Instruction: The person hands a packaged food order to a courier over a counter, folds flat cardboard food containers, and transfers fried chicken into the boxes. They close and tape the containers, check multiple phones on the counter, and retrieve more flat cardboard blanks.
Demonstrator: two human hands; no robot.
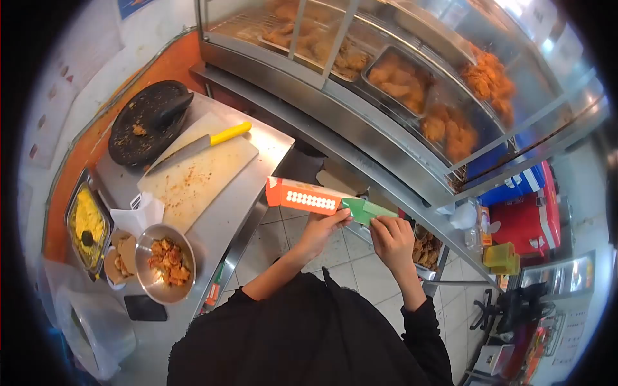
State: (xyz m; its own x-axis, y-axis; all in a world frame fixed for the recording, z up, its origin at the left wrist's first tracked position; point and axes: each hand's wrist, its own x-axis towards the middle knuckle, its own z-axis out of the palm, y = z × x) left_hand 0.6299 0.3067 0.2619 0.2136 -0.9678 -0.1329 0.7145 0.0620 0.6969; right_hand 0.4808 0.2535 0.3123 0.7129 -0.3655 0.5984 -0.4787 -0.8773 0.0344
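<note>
Together, left fingers (338,217) and right fingers (381,226) in a pinch on an orange carton (312,199).

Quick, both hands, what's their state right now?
Left hand: closed, holding the box near its middle.
Right hand: closed, fingertips pinching the box's green end.

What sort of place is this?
Probably a fried-chicken shop or food stall: a glass display cabinet holds fried pieces, a knife lies on a cutting board, and the left hand and right hand hold a carton.
</note>
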